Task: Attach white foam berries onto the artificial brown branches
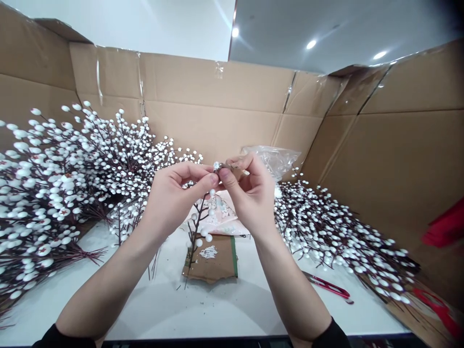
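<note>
Both my hands are raised over the middle of the white table [203, 309]. My left hand [174, 195] pinches the top of a thin dark twig [195, 232] with a few white berries, which hangs down below my fingers. My right hand [250, 193] is closed too, thumb and forefinger pinching the same twig's tip, where a small white berry [216, 166] shows. The fingertips of the two hands touch.
Large heaps of white-berry branches lie at left [54, 179] and right [333, 232]. A cardboard scrap [212, 266] with white crumbs lies below my hands. Red-handled snips [328, 286] rest at right. A clear plastic bag [275, 159] sits behind. Cardboard walls [217, 106] surround the table.
</note>
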The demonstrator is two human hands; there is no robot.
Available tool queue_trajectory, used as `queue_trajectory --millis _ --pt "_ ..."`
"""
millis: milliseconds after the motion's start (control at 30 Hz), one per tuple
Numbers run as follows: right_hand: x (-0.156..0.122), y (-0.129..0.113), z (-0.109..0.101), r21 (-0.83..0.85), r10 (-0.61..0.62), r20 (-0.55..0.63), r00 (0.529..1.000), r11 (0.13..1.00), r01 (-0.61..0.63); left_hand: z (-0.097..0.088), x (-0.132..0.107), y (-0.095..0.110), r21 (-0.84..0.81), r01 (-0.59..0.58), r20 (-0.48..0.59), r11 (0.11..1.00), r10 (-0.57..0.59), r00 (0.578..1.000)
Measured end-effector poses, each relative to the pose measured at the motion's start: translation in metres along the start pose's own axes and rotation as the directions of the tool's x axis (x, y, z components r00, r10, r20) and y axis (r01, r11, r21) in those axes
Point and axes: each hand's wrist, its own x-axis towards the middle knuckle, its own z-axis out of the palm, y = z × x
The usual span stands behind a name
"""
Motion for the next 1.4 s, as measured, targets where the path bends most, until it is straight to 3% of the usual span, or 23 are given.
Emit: queue_trajectory --millis 167,400,733,967,1067,1400 --pt "-0.001 0.005 0.000 -0.248 -0.168 -0.051 0.985 0.957 0.150 0.000 0.001 -0.003 -0.069 0.033 0.028 0.997 -0.031 0.999" --pt "0.000 0.011 0.002 -0.407 -0.362 -0.031 0.932 0.856 0.319 -0.001 -0.002 0.002 -0.026 0.001 0.032 1.000 0.000 0.999" --pt "-0.003 0.010 0.000 -0.299 -0.281 -0.119 0.952 0.925 0.236 -0.003 -0.002 0.005 0.068 -0.076 -0.028 0.995 0.079 0.997" --pt "-0.005 0.016 -0.002 -0.407 -0.370 -0.032 0.928 0.853 0.326 -0.002 -0.002 0.005 0.069 -0.078 -0.009 0.995 0.079 0.997" --pt "-0.004 0.018 -0.003 -0.495 -0.459 -0.009 0.888 0.774 0.395 -0.002 -0.002 0.005 0.072 -0.069 -0.016 0.995 0.071 0.997" --pt "0.003 0.016 -0.002 -0.673 -0.722 0.100 0.685 0.458 0.581 -0.004 -0.003 0.003 0.027 -0.068 -0.012 0.997 0.069 0.998"
